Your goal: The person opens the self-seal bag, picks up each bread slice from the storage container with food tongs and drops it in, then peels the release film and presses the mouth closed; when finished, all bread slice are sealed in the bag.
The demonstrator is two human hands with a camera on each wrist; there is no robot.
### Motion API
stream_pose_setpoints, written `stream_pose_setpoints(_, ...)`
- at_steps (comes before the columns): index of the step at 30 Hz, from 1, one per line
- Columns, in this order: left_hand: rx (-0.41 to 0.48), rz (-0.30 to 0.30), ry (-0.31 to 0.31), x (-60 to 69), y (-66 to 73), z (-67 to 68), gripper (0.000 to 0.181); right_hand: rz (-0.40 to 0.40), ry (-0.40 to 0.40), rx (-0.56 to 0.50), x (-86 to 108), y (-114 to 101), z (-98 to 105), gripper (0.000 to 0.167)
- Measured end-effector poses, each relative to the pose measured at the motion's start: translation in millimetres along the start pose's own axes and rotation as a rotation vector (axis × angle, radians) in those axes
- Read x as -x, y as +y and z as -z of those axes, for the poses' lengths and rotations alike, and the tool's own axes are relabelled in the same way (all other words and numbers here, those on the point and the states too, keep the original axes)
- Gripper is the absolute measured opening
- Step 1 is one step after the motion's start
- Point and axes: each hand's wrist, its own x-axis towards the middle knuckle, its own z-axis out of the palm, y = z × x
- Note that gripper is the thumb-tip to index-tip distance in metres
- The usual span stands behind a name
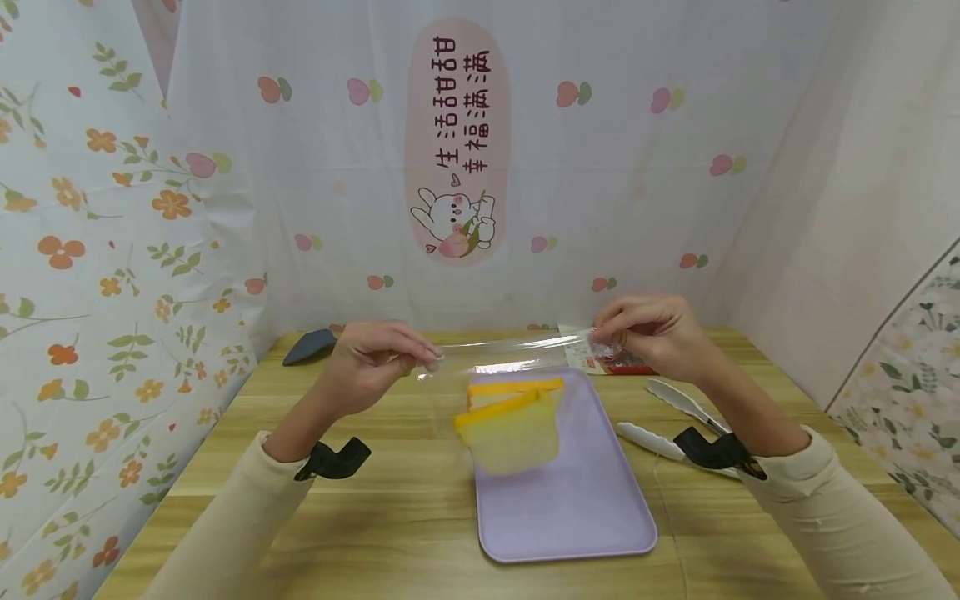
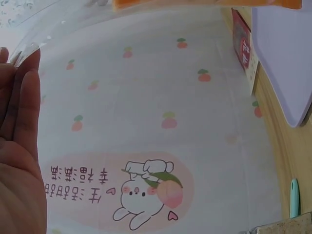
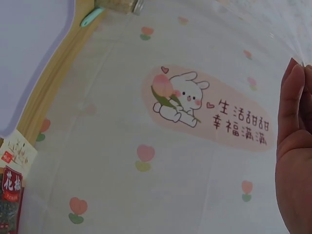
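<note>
A sheet or bag of clear plastic film (image 1: 517,354) stretches between my two raised hands above the table. My left hand (image 1: 375,358) pinches its left upper corner between thumb and fingers. At the other corner my right hand (image 1: 648,333) pinches a gathered bit of the film. Below the film's shiny edge appear two pale yellow pieces with orange upper edges; the front yellow piece (image 1: 513,433) is blurred. Whether they lie inside the film or behind it I cannot tell. In the left wrist view an orange strip (image 2: 209,3) crosses the top, close to the camera.
Beneath is a lilac tray (image 1: 566,525) on the wooden table (image 1: 360,525). Metal tongs (image 1: 652,437) lie to its right, a red-and-white packet (image 1: 622,367) behind it. A dark grey object (image 1: 310,347) stands at back left. The wrist views show a teal handle (image 3: 91,17).
</note>
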Motion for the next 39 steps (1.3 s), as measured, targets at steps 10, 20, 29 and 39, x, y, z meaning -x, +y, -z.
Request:
stream_pose_setpoints(10, -0.147, 0.015, -0.001, 1.1, -0.8, 1.5, 0.019, 0.003, -0.036, 0.072, 0.5, 2.1, 1.4, 0.044)
stream_pose_setpoints(20, -0.222, 0.069, 0.0, 2.4, 2.3, 3.9, 0.025, 0.036, -0.081, 0.053, -3.4, 0.5, 1.0, 0.051)
stream_pose_setpoints(29, -0.187, 0.144, -0.005, 0.3, 6.6, 3.0, 0.029, 0.035, -0.102, 0.042, -5.0, 0.6, 1.6, 0.051)
stream_pose_setpoints(39, -0.205, 0.206, 0.034, -2.7, 12.0, -2.4, 0.007, 0.054, -0.127, 0.052, -9.1, 0.6, 5.8, 0.05)
